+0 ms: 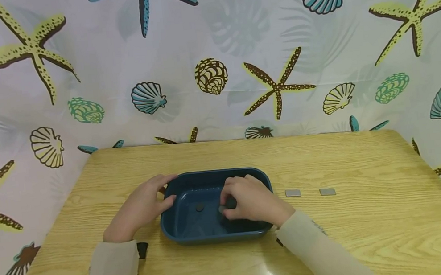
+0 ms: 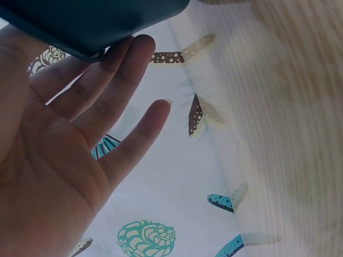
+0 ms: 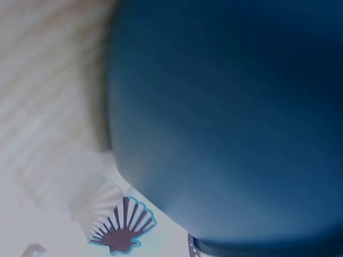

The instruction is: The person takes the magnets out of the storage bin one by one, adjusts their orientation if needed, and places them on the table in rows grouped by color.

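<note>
The blue basin (image 1: 215, 238) sits on the worktop (image 1: 375, 228) at lower centre of the head view, its left end gripped between thumb and fingers of the left hand (image 1: 141, 208). Inside, the right hand (image 1: 251, 199), fingers curled, pinches a small grey piece (image 1: 222, 209) near a dark disc (image 1: 200, 207); two grey plates (image 1: 292, 193) lie right of centre

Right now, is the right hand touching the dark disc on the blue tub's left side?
Apart: the head view shows bare tub floor between the right hand and the disc.

Two hands (image 1: 141, 208), one tub (image 1: 219, 237), two tiles (image 1: 292, 193), one loose disc (image 1: 199, 207)
</note>
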`<action>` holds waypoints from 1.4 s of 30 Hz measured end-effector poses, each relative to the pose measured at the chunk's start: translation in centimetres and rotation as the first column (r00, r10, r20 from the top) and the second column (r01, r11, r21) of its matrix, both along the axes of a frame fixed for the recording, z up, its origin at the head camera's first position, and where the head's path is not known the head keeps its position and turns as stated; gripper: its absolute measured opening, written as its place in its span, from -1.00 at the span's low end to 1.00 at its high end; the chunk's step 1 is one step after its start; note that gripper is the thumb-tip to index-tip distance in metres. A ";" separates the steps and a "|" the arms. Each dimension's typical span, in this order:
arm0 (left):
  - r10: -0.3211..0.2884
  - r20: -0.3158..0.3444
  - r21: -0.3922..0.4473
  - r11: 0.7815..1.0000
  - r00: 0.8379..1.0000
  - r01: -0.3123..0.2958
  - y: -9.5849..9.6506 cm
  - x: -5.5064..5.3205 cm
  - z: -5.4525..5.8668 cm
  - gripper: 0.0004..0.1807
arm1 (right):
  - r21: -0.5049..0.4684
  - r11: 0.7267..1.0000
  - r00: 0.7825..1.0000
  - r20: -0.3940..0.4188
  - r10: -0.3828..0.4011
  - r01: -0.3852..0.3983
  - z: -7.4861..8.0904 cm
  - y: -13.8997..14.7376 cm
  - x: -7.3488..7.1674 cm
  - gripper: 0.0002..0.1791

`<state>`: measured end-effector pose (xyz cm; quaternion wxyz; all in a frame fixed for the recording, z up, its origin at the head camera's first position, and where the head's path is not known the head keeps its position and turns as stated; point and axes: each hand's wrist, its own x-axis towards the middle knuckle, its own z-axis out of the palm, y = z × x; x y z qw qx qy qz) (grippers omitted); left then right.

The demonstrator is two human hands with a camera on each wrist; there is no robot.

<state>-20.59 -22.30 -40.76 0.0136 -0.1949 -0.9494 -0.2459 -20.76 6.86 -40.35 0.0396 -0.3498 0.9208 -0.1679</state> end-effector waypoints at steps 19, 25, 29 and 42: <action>0.003 0.022 0.003 1.000 1.000 -0.003 0.1 0.0 0.2 -0.44 | -0.080 0.993 0.993 -0.071 -0.097 0.091 2.9 3.6 0.8 -0.85; 0.004 0.024 0.002 1.000 1.000 -0.004 0.2 0.0 0.3 -0.44 | -0.121 0.986 0.989 -0.081 -0.121 0.111 3.4 5.0 1.1 -0.87; 0.010 0.028 -0.001 1.000 1.000 -0.010 0.2 0.0 0.2 -0.44 | -0.136 0.981 0.984 -0.102 -0.149 0.135 3.4 6.1 1.3 -0.87; 0.008 0.019 -0.001 1.000 1.000 -0.008 0.1 -0.2 -0.1 -0.43 | -0.219 0.950 0.966 -0.081 -0.245 0.222 3.4 10.2 2.0 -0.87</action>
